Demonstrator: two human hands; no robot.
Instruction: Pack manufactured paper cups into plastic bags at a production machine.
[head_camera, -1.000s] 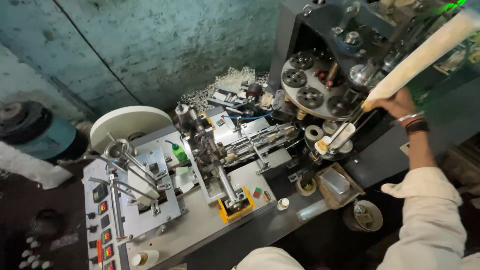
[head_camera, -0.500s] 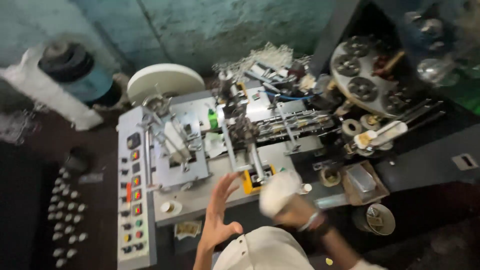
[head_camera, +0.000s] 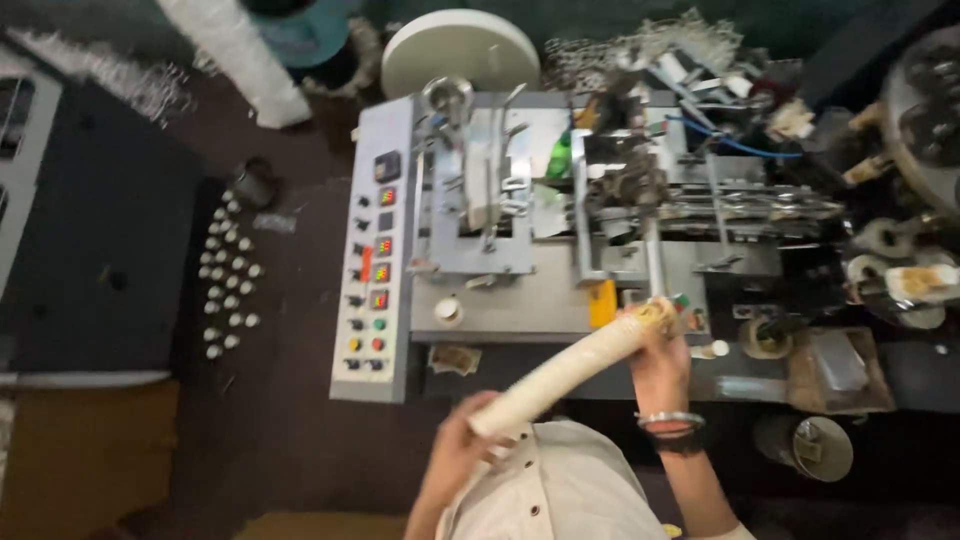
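Observation:
A long cream-coloured stack of nested paper cups (head_camera: 575, 368) lies slanted across my chest in front of the machine. My left hand (head_camera: 462, 440) grips its lower end near my shirt. My right hand (head_camera: 660, 362), with bangles on the wrist, holds its upper end near the machine's front edge. Behind the stack stands a grey cup-forming machine (head_camera: 520, 300) with rails, rods and a yellow part.
A control panel (head_camera: 372, 270) with coloured buttons runs down the machine's left side. A white paper roll (head_camera: 460, 50) sits at the back. Several small white cups (head_camera: 228, 270) stand on the dark floor at left. A round turret (head_camera: 925, 120) is at the right.
The view swung left and down. The cup stack came from the turret at the upper right to my chest, and both hands now hold it.

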